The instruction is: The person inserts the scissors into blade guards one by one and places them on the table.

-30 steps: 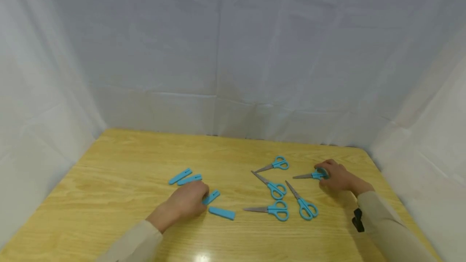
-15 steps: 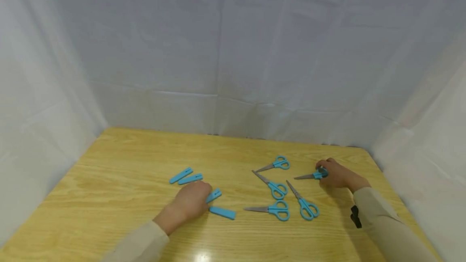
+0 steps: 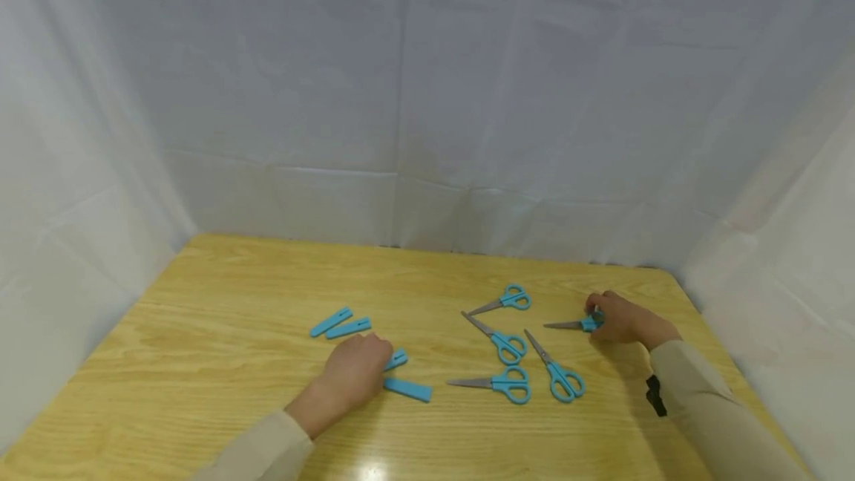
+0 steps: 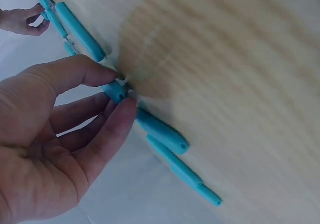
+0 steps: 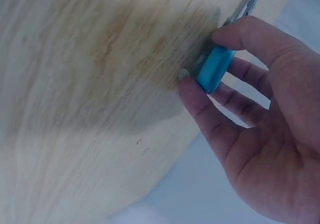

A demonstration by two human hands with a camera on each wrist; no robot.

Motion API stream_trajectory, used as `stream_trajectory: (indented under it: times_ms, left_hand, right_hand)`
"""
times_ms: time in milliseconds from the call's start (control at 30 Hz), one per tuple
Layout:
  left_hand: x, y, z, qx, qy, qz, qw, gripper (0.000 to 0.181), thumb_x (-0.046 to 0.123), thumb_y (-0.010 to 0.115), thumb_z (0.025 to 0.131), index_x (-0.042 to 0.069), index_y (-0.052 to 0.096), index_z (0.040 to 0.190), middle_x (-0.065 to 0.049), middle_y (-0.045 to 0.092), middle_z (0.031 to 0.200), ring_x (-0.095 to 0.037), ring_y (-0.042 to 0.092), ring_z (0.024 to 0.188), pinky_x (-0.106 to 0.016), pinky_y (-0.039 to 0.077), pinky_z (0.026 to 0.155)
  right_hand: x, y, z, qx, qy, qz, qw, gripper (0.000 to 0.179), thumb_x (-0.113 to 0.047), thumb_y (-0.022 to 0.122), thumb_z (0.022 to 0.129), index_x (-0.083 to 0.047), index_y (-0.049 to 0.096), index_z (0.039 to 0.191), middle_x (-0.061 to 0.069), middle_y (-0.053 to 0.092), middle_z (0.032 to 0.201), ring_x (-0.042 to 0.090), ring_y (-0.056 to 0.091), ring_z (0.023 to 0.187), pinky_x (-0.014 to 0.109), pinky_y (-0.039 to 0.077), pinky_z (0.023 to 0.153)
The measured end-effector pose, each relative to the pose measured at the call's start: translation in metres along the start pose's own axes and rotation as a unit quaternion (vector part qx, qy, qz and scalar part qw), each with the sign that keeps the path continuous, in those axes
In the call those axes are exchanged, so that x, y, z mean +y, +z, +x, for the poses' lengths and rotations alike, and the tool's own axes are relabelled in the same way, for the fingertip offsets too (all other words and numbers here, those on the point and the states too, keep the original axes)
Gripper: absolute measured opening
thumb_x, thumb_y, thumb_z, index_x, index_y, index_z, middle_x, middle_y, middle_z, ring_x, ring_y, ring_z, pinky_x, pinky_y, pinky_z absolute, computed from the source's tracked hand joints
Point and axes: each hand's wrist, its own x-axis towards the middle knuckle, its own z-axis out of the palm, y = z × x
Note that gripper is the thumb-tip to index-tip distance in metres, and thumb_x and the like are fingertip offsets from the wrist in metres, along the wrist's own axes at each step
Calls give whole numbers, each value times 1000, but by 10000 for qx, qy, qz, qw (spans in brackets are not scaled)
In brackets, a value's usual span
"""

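At nine o'clock on the tabletop [image 3: 254, 280], left hand [image 3: 357, 370]: thumb and forefinger pinch a blue cap [image 3: 397, 358], which juts toward two o'clock.
Nearby loose caps [image 3: 408, 390]: one lies at four o'clock from that hand, just beside the pinched one; two rest near eleven.
Toward three o'clock, right hand [image 3: 621, 318]: well apart from the left, fingers grip a pair of scissors [image 3: 586, 324] by its handles, bare blades pointing to nine.
Scattered loose scissors [image 3: 499, 384]: four, bare-bladed, from seven to ten o'clock of the right hand.
Cap trouble: a slack pinch could drop it; a careless lift could knock its four o'clock neighbor.
Blade trouble: a low sweep toward nine could snag the scattered pairs.
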Motion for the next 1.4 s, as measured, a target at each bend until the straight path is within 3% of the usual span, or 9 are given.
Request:
stream_trajectory:
  times_ms: [133,300,467,600,767,1067,1233,1400]
  left_hand:
    - [-3,0,-1,-42,-92,-128,9999,14,-3,70,69,4,58,69,-10,57,67,-30,58,64,-44,49,57]
    - [-9,-4,-2,-103,-123,-287,9995,18,2,72,71,8,56,67,-4,54,67,-25,57,66,-41,49,59]
    - [-15,-14,-1,-77,-264,-501,9984,21,-4,66,72,12,54,65,4,46,61,-14,45,58,-31,42,53]
    - [-17,-24,2,83,-257,-509,9983,19,-3,68,74,10,58,66,3,47,62,-12,42,57,-30,41,52]
    - [-16,-31,3,251,-246,-474,9983,12,0,71,74,8,64,71,4,49,63,-11,43,56,-29,42,52]
    - [-8,-33,4,475,-20,-577,9972,16,0,70,74,12,61,69,5,47,63,-10,42,56,-29,40,53]
    - [1,-33,5,529,157,-538,9970,9,2,73,77,6,70,84,2,57,72,-12,54,63,-29,47,57]
    - [4,-31,5,610,254,-659,9956,15,2,72,76,5,72,91,-1,61,77,-16,59,69,-29,50,60]
  right_hand:
    - [3,2,-5,205,-63,-82,9997,39,-17,70,86,-1,56,118,25,47,114,44,50,104,56,45,81]
    - [8,9,-13,633,-129,106,9979,28,-13,67,87,-2,62,113,24,49,110,42,52,99,55,46,78]
    - [11,16,-24,960,-356,343,9942,28,-11,67,87,-2,60,112,20,54,110,41,54,100,54,47,78]
    - [7,16,-34,1089,-440,400,9923,33,-13,68,87,-2,59,117,19,55,113,39,56,100,51,48,77]
    - [-9,11,-46,1241,-479,466,9900,36,-16,68,88,-2,58,120,19,56,119,33,57,99,47,49,75]
    - [-51,10,-55,1416,-748,339,9865,32,-19,68,88,-8,61,118,15,57,120,24,59,92,40,49,71]
    - [-76,14,-58,1431,-643,671,9853,29,-20,67,89,-12,63,117,14,55,122,10,53,74,31,46,63]
    - [-95,17,-61,1499,-617,920,9825,30,-19,67,89,-10,63,118,13,57,121,8,54,76,30,47,63]
